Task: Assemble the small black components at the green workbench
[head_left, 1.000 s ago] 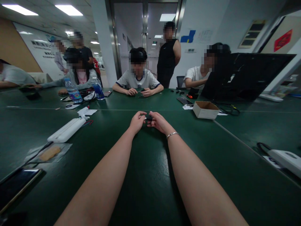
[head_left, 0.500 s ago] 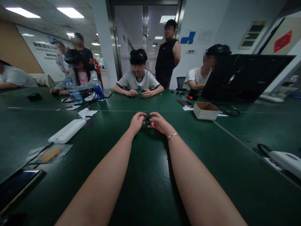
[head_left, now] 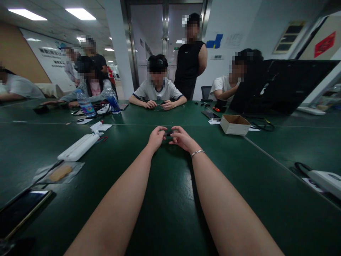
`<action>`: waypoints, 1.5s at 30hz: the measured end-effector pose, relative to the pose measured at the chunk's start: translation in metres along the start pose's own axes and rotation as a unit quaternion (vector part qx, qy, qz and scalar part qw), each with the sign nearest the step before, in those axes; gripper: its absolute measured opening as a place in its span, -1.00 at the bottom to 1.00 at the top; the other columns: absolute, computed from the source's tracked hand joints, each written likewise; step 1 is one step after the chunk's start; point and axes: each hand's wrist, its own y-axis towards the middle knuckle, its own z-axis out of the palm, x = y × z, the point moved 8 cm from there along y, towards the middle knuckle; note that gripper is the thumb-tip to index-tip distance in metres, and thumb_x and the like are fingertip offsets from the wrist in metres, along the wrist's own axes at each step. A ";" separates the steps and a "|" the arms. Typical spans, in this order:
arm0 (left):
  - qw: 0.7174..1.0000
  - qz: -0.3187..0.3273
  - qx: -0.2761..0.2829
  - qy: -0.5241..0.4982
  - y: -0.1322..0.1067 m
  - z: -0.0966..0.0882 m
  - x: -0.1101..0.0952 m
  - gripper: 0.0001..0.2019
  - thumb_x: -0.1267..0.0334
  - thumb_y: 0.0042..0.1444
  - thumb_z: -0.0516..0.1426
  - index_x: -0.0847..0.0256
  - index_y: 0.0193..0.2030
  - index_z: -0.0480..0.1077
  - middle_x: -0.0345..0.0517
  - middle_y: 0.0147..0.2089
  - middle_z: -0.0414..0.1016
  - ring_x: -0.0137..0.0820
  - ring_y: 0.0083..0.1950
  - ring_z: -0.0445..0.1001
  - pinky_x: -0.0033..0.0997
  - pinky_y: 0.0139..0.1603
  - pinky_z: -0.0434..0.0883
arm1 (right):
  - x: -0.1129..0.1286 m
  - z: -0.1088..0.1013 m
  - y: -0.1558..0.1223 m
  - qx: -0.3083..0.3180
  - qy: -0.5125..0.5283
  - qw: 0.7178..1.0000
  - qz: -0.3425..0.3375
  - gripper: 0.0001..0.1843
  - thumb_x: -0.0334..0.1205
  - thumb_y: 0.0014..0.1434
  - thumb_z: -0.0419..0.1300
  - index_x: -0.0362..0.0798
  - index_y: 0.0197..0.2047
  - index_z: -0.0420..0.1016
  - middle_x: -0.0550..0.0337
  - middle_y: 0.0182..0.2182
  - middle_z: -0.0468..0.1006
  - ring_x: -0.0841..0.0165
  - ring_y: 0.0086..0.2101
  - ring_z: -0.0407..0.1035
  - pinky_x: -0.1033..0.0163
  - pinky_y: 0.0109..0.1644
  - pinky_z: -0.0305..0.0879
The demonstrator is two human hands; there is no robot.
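Observation:
Both my arms reach forward over the dark green table (head_left: 170,185). Between my fingertips is a small dark object (head_left: 169,133), too small to identify; its left end looks thinner and lighter. My left hand (head_left: 157,138) pinches that left end between thumb and fingers. From the other side, my right hand (head_left: 182,138) closes its thumb and index finger on the dark right end, its lower fingers curled loosely below. A silver bracelet (head_left: 198,153) circles my right wrist. The fingers hide part of the object.
On my left lie a phone (head_left: 25,209), a plastic bag (head_left: 61,173) and a white power strip (head_left: 78,147). Two bottles (head_left: 85,104) stand farther back. An open cardboard box (head_left: 234,125) and a large monitor (head_left: 282,85) are at the right. A person (head_left: 157,89) sits opposite.
The view has shifted slightly. Both hands keep their grip on the small dark object, a little more of which shows between them. At the far left, a person's arm has stretched out along the table.

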 end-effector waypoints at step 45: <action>0.999 0.023 -0.005 0.036 0.004 -0.002 0.006 -0.78 0.34 0.06 -0.02 0.26 -0.26 0.45 -0.26 -0.60 0.29 -0.49 -0.55 0.27 -0.51 -0.49 0.17 | -0.001 0.001 -0.001 0.001 -0.015 1.000 0.021 -0.69 -0.27 0.04 0.27 0.02 -0.19 0.22 0.50 -0.67 0.26 0.54 -0.72 0.09 0.29 -0.51 0.47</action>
